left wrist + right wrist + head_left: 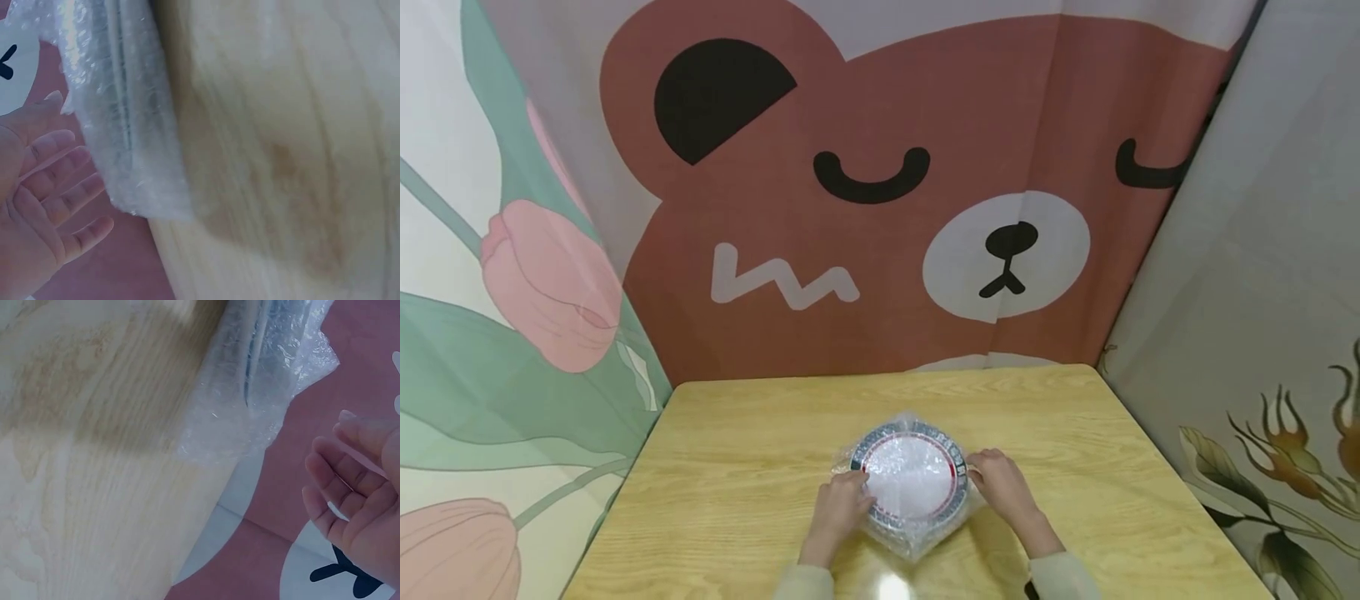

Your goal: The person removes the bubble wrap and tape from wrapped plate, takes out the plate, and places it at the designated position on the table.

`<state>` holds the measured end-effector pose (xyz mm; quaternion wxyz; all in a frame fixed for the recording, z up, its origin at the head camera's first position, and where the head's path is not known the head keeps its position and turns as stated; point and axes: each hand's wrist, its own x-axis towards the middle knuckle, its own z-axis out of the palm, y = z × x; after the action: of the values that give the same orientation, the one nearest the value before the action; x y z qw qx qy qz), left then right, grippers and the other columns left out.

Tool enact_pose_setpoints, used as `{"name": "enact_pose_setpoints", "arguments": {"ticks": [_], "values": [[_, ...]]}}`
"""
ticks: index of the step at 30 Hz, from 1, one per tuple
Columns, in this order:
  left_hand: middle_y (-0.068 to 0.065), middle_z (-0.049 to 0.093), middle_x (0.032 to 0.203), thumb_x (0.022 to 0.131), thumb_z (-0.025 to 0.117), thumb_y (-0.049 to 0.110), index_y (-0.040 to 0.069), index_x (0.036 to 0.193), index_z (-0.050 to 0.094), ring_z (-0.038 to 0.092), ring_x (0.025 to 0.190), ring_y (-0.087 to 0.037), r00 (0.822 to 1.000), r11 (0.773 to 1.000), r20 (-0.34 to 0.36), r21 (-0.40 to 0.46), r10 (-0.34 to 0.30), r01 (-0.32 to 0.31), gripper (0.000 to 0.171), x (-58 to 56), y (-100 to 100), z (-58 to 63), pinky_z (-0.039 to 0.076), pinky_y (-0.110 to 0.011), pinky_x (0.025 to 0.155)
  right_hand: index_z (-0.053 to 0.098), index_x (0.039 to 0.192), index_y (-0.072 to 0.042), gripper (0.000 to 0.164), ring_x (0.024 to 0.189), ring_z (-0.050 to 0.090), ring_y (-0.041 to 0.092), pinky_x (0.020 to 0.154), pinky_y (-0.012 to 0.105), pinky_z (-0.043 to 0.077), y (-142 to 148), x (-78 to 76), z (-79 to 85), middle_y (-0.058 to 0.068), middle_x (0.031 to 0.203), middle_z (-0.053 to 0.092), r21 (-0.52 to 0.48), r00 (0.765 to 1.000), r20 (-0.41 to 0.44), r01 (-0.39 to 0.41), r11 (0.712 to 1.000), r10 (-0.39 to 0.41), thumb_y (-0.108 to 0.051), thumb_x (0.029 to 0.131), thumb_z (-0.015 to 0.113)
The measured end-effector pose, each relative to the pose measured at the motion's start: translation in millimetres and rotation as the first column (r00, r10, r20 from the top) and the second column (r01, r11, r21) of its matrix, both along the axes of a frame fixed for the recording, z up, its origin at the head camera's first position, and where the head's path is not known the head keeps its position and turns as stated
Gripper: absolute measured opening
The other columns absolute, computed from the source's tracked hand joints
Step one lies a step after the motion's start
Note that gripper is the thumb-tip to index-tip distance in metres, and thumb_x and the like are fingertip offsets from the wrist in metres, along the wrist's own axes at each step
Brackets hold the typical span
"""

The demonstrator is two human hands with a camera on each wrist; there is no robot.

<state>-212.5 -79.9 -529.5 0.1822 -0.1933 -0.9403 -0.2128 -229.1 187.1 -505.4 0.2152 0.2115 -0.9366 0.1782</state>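
Observation:
A round plate (913,477) with a dark patterned rim and a red inner ring lies face up on the table, wrapped in clear bubble wrap (913,546). Seen edge-on in the left wrist view, the bubble wrap (134,144) shows blue-grey rim lines inside. My left hand (841,504) is at the plate's left edge, and its thumb tip comes close to the wrap while the other fingers are spread. On the opposite side my right hand (1000,483) is by the right edge. In the right wrist view its fingers are loosely bent beside the bubble wrap (231,419), holding nothing.
The light wood table (730,467) spreads around the wrapped plate. A bear-print curtain (887,242) hangs behind the table's far edge. Floral curtains (445,358) stand along the left and right sides.

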Motion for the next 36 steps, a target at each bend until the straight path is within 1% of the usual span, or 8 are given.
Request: {"name": "enact_pose_setpoints", "arguments": {"ticks": [7,13,15,18,22,28,31,36], "values": [[-0.011,0.064,0.095,0.070,0.072,0.021,0.003,0.092,0.067,0.058,0.086,-0.028,0.999,0.999,0.036,-0.036,0.039,-0.038,0.029,0.8,1.6,-9.6,0.049,-0.042,0.064,0.067,0.078,-0.001,0.017,0.067,0.058,0.025,0.057,0.037,0.051,0.8,1.0,-10.6,0.009,0.071,0.062,0.002,0.999,0.004,0.050,0.999,-0.050,0.000,0.063,0.074],[-0.012,0.063,0.096,0.071,0.071,0.023,0.003,0.091,0.066,0.057,0.088,-0.029,0.998,0.998,0.031,-0.044,0.049,-0.047,0.029,0.2,2.0,-14.8,0.048,-0.042,0.064,0.066,0.080,0.001,0.017,0.071,0.058,0.030,0.061,0.041,0.051,-0.6,1.7,-22.4,0.012,0.075,0.061,-0.047,0.996,0.027,0.082,0.996,-0.081,-0.001,0.064,0.074],[-0.011,0.063,0.094,0.071,0.071,0.023,0.003,0.088,0.065,0.056,0.087,-0.028,0.998,0.998,0.022,-0.041,0.051,-0.050,0.027,-0.3,2.2,-16.9,0.048,-0.042,0.063,0.066,0.080,0.002,0.017,0.072,0.058,0.031,0.062,0.042,0.051,-1.1,2.5,-25.2,0.013,0.075,0.061,-0.067,0.996,0.031,0.088,0.994,-0.087,-0.001,0.065,0.074],[-0.011,0.063,0.092,0.070,0.072,0.024,0.002,0.084,0.064,0.056,0.086,-0.028,0.998,0.998,0.006,-0.032,0.061,-0.061,0.027,-0.5,2.2,-19.7,0.048,-0.041,0.062,0.066,0.080,0.002,0.016,0.072,0.058,0.031,0.062,0.042,0.050,-2.1,3.3,-26.8,0.012,0.075,0.061,-0.085,0.996,0.023,0.091,0.992,-0.090,-0.002,0.066,0.074],[-0.012,0.063,0.093,0.070,0.072,0.025,-0.001,0.086,0.064,0.056,0.088,-0.029,0.997,0.997,0.008,-0.019,0.074,-0.074,0.032,0.5,1.8,-21.6,0.048,-0.041,0.063,0.067,0.078,0.000,0.013,0.069,0.057,0.028,0.059,0.040,0.050,-3.8,2.0,-25.7,0.010,0.072,0.060,-0.089,0.996,0.015,0.092,0.992,-0.091,-0.002,0.066,0.073],[-0.014,0.061,0.098,0.072,0.071,0.025,-0.004,0.091,0.064,0.054,0.094,-0.029,0.996,0.997,0.033,-0.001,0.079,-0.079,0.035,1.7,2.1,-23.6,0.048,-0.043,0.068,0.067,0.074,-0.004,0.009,0.063,0.051,0.020,0.052,0.032,0.046,-6.2,-5.4,-22.6,0.002,0.066,0.054,-0.043,0.994,0.065,0.089,0.995,-0.086,-0.001,0.067,0.072],[-0.014,0.061,0.098,0.071,0.071,0.024,-0.004,0.090,0.064,0.054,0.094,-0.030,0.996,0.997,0.026,0.008,0.081,-0.081,0.034,2.0,2.7,-23.3,0.047,-0.043,0.069,0.068,0.072,-0.007,0.006,0.060,0.046,0.016,0.049,0.028,0.042,-7.9,-11.1,-21.3,-0.001,0.063,0.048,-0.005,0.990,0.109,0.086,0.996,-0.085,-0.003,0.069,0.072],[-0.013,0.061,0.098,0.071,0.071,0.023,-0.004,0.090,0.064,0.053,0.095,-0.029,0.996,0.996,0.019,0.018,0.087,-0.087,0.034,2.9,3.3,-23.1,0.046,-0.043,0.071,0.067,0.067,-0.010,0.006,0.060,0.044,0.014,0.050,0.027,0.040,-11.9,-19.5,-21.6,-0.003,0.061,0.046,0.059,0.984,0.157,0.081,0.995,-0.089,-0.008,0.070,0.071]]}}
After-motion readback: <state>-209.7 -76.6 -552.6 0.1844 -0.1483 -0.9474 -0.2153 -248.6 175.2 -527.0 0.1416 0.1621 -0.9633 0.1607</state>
